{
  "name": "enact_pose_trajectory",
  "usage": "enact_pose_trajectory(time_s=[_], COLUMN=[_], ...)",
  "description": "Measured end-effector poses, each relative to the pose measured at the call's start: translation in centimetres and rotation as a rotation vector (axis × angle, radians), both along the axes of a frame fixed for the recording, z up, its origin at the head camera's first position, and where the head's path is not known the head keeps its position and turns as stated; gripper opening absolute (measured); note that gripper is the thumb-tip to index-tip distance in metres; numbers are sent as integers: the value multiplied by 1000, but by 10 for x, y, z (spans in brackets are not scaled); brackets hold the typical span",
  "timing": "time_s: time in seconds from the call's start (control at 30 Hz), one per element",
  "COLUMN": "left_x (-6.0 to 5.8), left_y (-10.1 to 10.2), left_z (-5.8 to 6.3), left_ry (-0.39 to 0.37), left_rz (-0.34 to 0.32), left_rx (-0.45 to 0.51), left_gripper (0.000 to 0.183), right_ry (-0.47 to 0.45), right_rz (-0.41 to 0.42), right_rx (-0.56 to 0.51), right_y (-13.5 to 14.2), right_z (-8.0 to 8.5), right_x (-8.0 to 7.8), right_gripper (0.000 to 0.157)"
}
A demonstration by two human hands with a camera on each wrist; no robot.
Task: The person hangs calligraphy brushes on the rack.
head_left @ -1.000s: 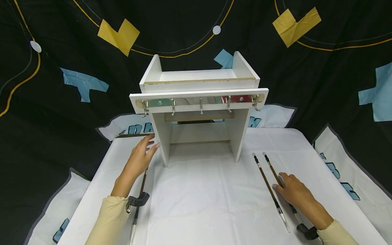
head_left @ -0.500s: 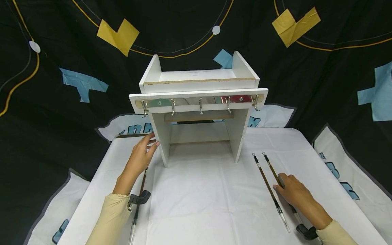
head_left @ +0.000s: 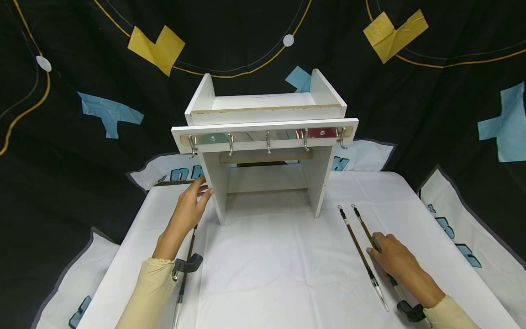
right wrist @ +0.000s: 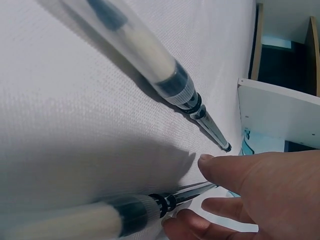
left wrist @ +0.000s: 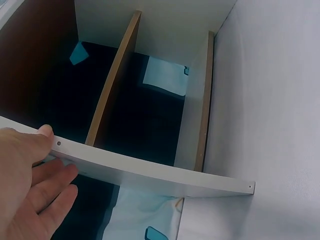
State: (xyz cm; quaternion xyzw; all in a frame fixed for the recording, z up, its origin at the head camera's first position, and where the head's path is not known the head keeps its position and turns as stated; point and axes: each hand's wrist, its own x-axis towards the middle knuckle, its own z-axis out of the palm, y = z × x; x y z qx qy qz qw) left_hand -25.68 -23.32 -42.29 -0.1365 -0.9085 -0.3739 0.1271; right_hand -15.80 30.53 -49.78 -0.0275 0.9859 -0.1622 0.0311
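A white shelf unit (head_left: 267, 115) with a row of hooks (head_left: 269, 142) stands at the table's back. Beside its left side panel (head_left: 213, 185) is my left hand (head_left: 188, 211); in the left wrist view the thumb touches the panel's front edge (left wrist: 150, 166), with loosely bent fingers on the outer side. My right hand (head_left: 395, 257) lies low over the right-hand calligraphy brush (head_left: 363, 224), fingers relaxed. In the right wrist view that brush (right wrist: 135, 216) runs between thumb and fingers, ungripped. Another capped calligraphy brush (head_left: 356, 244) lies alongside. A third brush (head_left: 191, 246) lies under my left forearm.
White cloth covers the table (head_left: 263, 278). A black curtain (head_left: 230, 27) hangs behind, bearing yellow tape, blue tape and a cord. Both wrists wear dark camera mounts (head_left: 189, 264). The shelf has a top tray (head_left: 265, 100) and lower compartments.
Both hands keep nearly the same places. The whole head view has shifted very slightly; the shelf and brushes have not visibly moved on the table.
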Motion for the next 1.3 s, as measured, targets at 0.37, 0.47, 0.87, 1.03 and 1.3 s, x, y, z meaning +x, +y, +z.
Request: enact_pose_trajectory(time_s=[0.37, 0.47, 0.87, 1.03, 1.3], left_x=[-2, -2, -2, -2, -1], left_y=[0, 1, 1, 1, 3], left_z=[2, 3, 1, 0, 0], left_ry=[37, 34, 33, 26, 17], left_rz=[-10, -8, -7, -8, 4], left_rx=[2, 3, 4, 8, 7], left_gripper=[53, 53, 54, 54, 56], right_ry=[31, 42, 45, 11, 47], right_rz=[6, 5, 3, -11, -27], right_rx=[9, 15, -11, -22, -23], right_y=[-3, -3, -5, -4, -8], right_z=[-1, -2, -5, -6, -10], right_x=[0, 0, 1, 1, 2], right_gripper=[50, 48, 46, 48, 42])
